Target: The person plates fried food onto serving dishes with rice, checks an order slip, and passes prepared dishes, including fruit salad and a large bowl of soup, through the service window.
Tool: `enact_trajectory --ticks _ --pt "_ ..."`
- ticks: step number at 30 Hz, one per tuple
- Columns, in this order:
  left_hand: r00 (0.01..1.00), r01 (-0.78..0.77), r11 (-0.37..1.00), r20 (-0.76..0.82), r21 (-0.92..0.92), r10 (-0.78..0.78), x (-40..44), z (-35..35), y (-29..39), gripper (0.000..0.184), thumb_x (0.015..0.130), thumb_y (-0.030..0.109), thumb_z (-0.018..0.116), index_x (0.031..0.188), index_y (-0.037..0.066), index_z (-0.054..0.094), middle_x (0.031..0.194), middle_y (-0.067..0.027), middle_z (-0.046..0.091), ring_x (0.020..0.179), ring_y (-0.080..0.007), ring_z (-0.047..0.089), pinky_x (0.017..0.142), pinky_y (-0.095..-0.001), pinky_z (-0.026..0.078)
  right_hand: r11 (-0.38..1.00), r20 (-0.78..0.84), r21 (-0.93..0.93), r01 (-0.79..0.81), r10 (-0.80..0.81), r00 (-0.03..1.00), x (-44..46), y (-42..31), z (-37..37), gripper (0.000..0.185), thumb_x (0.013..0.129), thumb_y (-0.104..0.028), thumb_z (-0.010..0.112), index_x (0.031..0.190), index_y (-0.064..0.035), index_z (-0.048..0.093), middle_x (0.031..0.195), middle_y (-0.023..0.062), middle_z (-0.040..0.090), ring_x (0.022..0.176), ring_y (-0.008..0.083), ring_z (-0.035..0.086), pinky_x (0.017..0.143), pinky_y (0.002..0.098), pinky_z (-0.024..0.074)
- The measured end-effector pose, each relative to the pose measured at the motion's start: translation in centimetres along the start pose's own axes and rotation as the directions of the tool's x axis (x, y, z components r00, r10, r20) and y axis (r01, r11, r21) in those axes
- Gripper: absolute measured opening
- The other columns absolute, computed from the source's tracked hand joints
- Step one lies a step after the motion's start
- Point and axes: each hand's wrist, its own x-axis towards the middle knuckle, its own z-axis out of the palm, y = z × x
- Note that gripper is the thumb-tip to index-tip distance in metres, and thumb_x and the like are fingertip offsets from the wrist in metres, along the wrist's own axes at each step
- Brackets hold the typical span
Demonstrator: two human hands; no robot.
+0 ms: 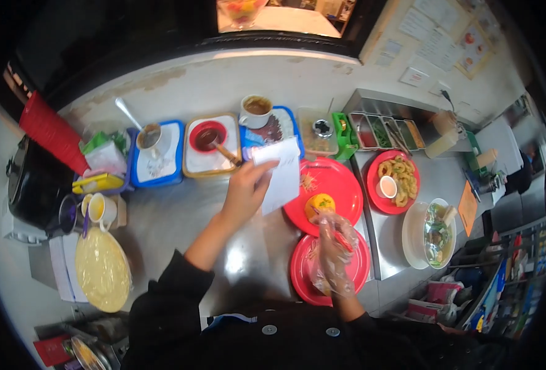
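My left hand [248, 192] pinches a white paper slip [280, 179] with faint handwriting, held up over the counter. My right hand [334, 250], in a clear plastic glove, hovers over the nearer red plate [360, 277] with its fingers curled. What they hold, if anything, I cannot make out. Just beyond its fingertips, a yellow mound of rice [320, 205] with green bits on top sits on the farther red plate [347, 182]. Pale shreds [308, 181] lie on that plate too. The hand and glove hide much of the nearer plate.
To the right stand a red plate of fried rings [403, 176] with a sauce cup [386, 186], and a salad bowl [440, 231]. Along the wall are sauce cups [256, 110], a red sauce bowl [209, 135] and topping trays [381, 132]. A plastic-wrapped yellow disc [103, 271] lies left.
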Motion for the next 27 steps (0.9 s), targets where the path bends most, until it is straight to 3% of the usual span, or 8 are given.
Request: enact_trajectory --ticks 2,4,9,13,15,22,24,27 --pt "0.999 0.015 1.0 0.045 0.011 -0.015 7.2 1.0 2.9 0.026 0.076 0.004 0.066 0.101 0.007 0.066 0.082 -0.013 0.061 0.076 -0.0269 0.062 0.067 -0.0329 0.048 0.964 -0.075 0.228 -0.14 0.16 0.984 0.6 0.2 -1.7 0.014 0.089 -0.002 0.057 0.101 0.0033 0.058 0.09 0.01 0.065 0.088 0.0147 0.061 0.085 0.0298 0.0479" --pt "0.967 -0.249 0.968 -0.06 -0.024 0.247 14.0 3.5 2.4 0.029 0.072 0.013 0.073 0.099 0.006 0.067 0.089 -0.0133 0.064 0.081 -0.0268 0.064 0.072 -0.0337 0.05 0.965 -0.112 0.172 -0.2 0.221 0.969 0.8 -0.5 -3.0 0.014 0.089 -0.002 0.056 0.102 0.0034 0.057 0.091 0.01 0.064 0.088 0.0147 0.061 0.084 0.0292 0.048" --pt "0.999 0.004 0.965 0.039 -0.262 0.007 24.1 10.7 -0.7 0.04 0.061 0.021 0.081 0.097 0.007 0.07 0.092 -0.0145 0.068 0.086 -0.0269 0.065 0.08 -0.0331 0.05 0.958 -0.102 0.119 -0.262 0.274 0.956 0.1 0.0 -4.8 0.013 0.089 -0.003 0.056 0.101 0.0033 0.058 0.088 0.0095 0.065 0.083 0.0139 0.061 0.079 0.0273 0.0489" --pt "0.971 0.126 0.979 0.184 0.159 -0.155 20.5 17.9 -11.6 0.044 0.052 0.023 0.086 0.091 0.009 0.072 0.092 -0.0155 0.068 0.086 -0.0301 0.065 0.084 -0.0371 0.049 0.946 -0.137 0.15 -0.287 0.308 0.942 -0.8 0.7 -5.6 0.012 0.089 -0.003 0.057 0.099 0.0027 0.059 0.084 0.0101 0.065 0.079 0.0145 0.062 0.075 0.027 0.0499" --pt "0.924 0.316 0.943 0.191 0.102 -0.331 19.2 19.2 -13.3 0.047 0.052 0.021 0.085 0.093 0.004 0.071 0.093 -0.0184 0.067 0.087 -0.0315 0.065 0.083 -0.0367 0.049 0.959 -0.145 0.059 -0.278 0.284 0.948 -0.4 1.2 -6.1 0.012 0.089 -0.003 0.057 0.1 0.0023 0.06 0.083 0.0099 0.065 0.078 0.0148 0.062 0.074 0.027 0.05" --pt "0.933 0.303 0.899 0.095 0.315 -0.348 18.8 18.9 -13.4 0.071 0.056 0.018 0.084 0.119 -0.001 0.055 0.111 -0.0238 0.056 0.105 -0.0347 0.055 0.092 -0.0377 0.044 0.935 -0.116 0.178 -0.305 0.328 0.937 0.6 2.5 -6.2 0.01 0.086 -0.003 0.061 0.095 0.0007 0.06 0.082 0.0068 0.063 0.077 0.011 0.059 0.071 0.0237 0.0489" --pt "0.894 0.341 0.885 0.183 0.316 -0.409 18.2 17.4 -10.8 0.081 0.057 0.02 0.084 0.127 0.003 0.047 0.121 -0.0242 0.046 0.114 -0.0362 0.048 0.096 -0.0391 0.042 0.985 -0.242 0.056 -0.164 0.172 0.955 0.9 2.7 -5.6 0.008 0.082 -0.006 0.068 0.084 -0.0006 0.062 0.075 0.0057 0.064 0.069 0.009 0.06 0.061 0.0222 0.0487" --pt "0.975 0.199 0.918 0.022 0.343 -0.219 13.9 15.3 -7.7 0.072 0.061 0.017 0.081 0.124 0.007 0.049 0.123 -0.0239 0.042 0.116 -0.0344 0.045 0.096 -0.0409 0.041 0.993 -0.252 0.058 -0.103 0.115 0.961 1.0 2.6 -5.6 0.012 0.08 -0.008 0.072 0.08 -0.0007 0.062 0.068 0.0044 0.063 0.062 0.0082 0.059 0.058 0.022 0.0479"
